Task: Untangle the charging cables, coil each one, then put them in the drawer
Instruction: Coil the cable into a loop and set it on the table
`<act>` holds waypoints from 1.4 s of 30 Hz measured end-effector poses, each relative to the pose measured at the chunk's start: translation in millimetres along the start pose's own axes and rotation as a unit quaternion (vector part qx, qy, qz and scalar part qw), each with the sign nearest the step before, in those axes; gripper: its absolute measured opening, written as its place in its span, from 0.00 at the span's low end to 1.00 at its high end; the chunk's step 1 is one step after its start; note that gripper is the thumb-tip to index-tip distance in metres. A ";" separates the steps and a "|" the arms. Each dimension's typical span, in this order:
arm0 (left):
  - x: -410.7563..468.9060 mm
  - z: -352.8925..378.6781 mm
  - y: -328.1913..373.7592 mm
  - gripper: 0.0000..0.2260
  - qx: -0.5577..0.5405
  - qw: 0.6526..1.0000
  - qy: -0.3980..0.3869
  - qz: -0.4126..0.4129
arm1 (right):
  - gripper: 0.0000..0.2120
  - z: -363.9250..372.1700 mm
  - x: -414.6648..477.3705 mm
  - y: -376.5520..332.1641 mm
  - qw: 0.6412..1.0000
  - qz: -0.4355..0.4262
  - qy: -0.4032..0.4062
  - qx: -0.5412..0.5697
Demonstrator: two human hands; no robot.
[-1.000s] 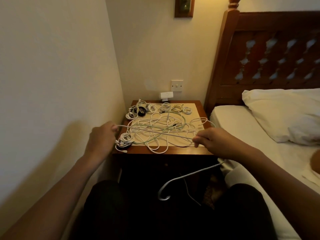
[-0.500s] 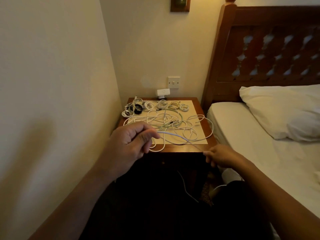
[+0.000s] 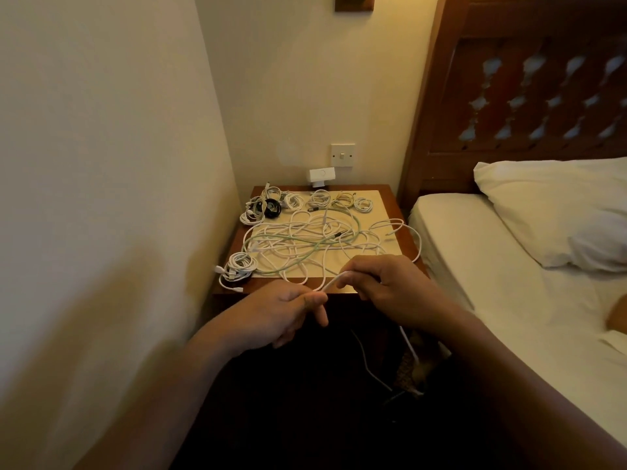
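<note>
A loose tangle of white and pale green cables [image 3: 315, 240] covers the middle of the wooden nightstand [image 3: 397, 212]. Several small coiled cables [image 3: 319, 198] line its back edge, and one white coil [image 3: 239, 264] lies at the front left corner. In front of the nightstand, my left hand [image 3: 285, 312] and my right hand [image 3: 383, 288] pinch the same white cable [image 3: 334, 283] between them. The rest of that cable hangs down below my right hand into the dark [image 3: 409, 347]. The drawer front is in shadow under the tabletop.
A cream wall runs close along the left. A bed with a white sheet [image 3: 492, 266] and pillow [image 3: 556, 205] lies on the right, under a carved wooden headboard [image 3: 529, 89]. A wall switch [image 3: 342, 155] and a small white plug [image 3: 321, 175] are behind the nightstand.
My hands were wide apart at the nightstand's front edge, stretching a white cable. They have drawn back and come together, and both now pinch a short length of it.
</note>
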State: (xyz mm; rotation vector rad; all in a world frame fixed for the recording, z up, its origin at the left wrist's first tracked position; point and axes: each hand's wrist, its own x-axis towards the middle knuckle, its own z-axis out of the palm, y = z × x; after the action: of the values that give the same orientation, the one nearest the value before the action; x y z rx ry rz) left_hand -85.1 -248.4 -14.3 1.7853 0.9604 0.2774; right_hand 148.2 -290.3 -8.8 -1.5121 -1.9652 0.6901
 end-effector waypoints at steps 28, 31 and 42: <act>-3.6 19.6 -33.7 0.20 -0.218 0.973 0.004 0.072 | 0.05 -16.6 6.7 -3.2 0.999 0.018 0.003 0.045; -10.4 15.0 -28.5 0.18 -0.306 0.947 0.009 0.101 | 0.09 11.2 4.1 23.1 0.995 0.048 -0.010 0.090; 20.3 10.4 -6.9 0.16 -0.180 0.967 0.126 0.131 | 0.10 91.1 -43.6 -19.9 0.989 0.066 -0.112 0.071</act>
State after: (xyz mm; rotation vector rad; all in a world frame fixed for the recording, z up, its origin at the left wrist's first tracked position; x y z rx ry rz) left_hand -69.0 -240.0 -29.8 1.5580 0.7850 0.8108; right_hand 79.8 -342.9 -65.0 -1.5445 -1.9396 1.0744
